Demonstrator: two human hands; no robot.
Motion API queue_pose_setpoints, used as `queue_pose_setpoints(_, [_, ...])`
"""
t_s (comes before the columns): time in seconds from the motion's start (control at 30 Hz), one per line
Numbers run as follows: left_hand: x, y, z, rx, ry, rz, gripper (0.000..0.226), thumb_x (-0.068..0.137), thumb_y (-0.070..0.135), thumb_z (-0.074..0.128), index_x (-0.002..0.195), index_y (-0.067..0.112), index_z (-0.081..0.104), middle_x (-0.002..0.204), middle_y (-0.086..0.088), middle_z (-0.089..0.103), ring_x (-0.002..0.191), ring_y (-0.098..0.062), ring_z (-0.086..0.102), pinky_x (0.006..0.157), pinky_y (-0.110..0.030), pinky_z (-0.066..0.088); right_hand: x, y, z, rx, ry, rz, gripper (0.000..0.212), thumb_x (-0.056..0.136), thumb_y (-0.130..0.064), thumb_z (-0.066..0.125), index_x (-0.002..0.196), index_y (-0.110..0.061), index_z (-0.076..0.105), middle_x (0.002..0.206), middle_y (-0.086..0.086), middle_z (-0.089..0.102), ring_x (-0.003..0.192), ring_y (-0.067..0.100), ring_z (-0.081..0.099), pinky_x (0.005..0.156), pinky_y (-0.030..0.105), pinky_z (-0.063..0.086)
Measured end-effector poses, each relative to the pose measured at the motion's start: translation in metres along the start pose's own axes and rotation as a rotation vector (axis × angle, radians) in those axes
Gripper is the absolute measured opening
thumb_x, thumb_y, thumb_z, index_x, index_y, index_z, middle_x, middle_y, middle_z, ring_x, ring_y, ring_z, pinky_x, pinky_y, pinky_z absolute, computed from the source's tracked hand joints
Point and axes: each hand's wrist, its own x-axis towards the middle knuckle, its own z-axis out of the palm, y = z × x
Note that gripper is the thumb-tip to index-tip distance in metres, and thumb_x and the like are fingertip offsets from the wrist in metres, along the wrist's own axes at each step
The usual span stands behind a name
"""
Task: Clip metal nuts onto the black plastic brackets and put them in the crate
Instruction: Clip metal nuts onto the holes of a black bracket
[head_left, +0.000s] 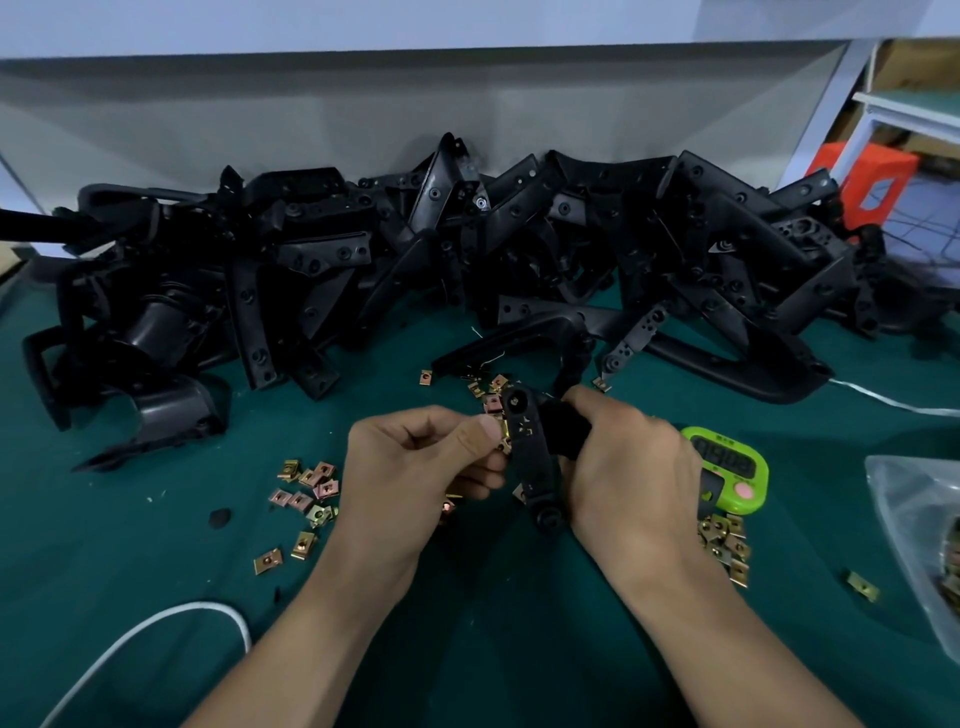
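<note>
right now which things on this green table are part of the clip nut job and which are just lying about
In the job:
- black plastic bracket in the right hand
- brass-coloured metal clip nut in the left hand
- loose clip nuts
- heap of black brackets

Lying about:
- lime green digital timer
- white cord
- clear plastic bag

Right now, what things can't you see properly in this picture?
Head view, the only one:
- The crate: not in the picture at all.
- The green timer: its digits are too blurry, and the right hand covers its left side.
- The clear bag: cut off by the right edge.
- The metal nut at the bracket: mostly hidden by the left hand thumb, so whether it is fully clipped is unclear.
</note>
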Motion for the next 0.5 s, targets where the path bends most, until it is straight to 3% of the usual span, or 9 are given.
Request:
queue_pose_setpoints(0.27, [0.0008, 0.0033, -0.0034, 0.071, -0.05, 0.023, 0.016, 0.072, 0.031, 0.08, 0.069, 0.015, 0.079, 0.065, -0.014, 0.072, 0.055, -0.02, 0.068, 0.052, -0.022, 0.053, -0.0013, 0.0001, -0.0002, 0.008, 0.014, -0.018, 0.042, 0.076, 0.007, 0.06, 0.1, -0.026, 0.07, 0.064, 0.003, 0.066, 0.062, 0.035, 0.058, 0.06, 0.034, 0.033])
queue_pose_setpoints(0.5, [-0.0003, 0.0071, -0.001, 0.173, -0.064, 0.061, 0.013, 0.076, 0.028, 0.081, 0.068, 0.017, 0.078, 0.063, -0.01, 0.072, 0.053, -0.018, 0.068, 0.051, -0.021, 0.052, -0.0032, -0.0037, -0.0036, -0.066, 0.0, -0.017, 0.03, 0.073, 0.004, 0.06, 0.078, -0.025, 0.053, 0.056, -0.006, 0.045, 0.055, 0.03, 0.048, 0.057, 0.032, 0.028])
